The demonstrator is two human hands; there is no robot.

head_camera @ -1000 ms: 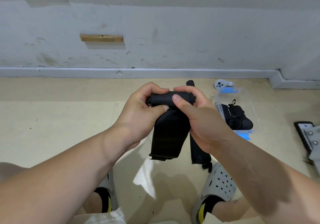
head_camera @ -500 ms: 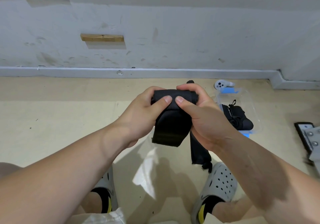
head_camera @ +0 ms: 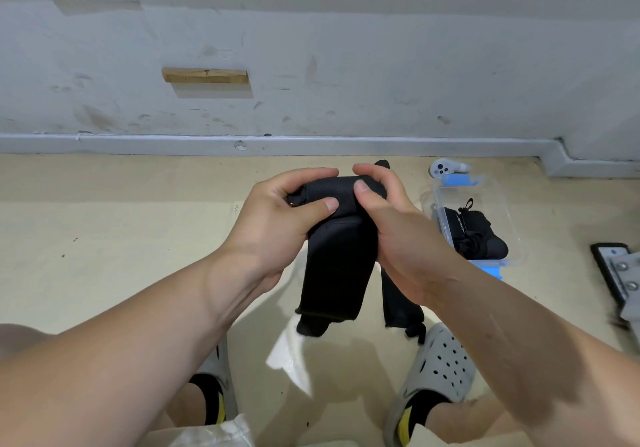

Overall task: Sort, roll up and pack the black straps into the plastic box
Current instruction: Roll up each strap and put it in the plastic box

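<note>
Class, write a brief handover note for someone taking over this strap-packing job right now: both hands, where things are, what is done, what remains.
Hands: the left hand and the right hand both grip the rolled top of the black strap, fingers curled round it.
Strap: partly rolled, tail hanging loose below the hands.
The second strap lies unrolled on the floor.
The plastic box stands open to the right, a black bundle inside.
Left: finish this roll, pack it, then roll and pack the second strap.
</note>
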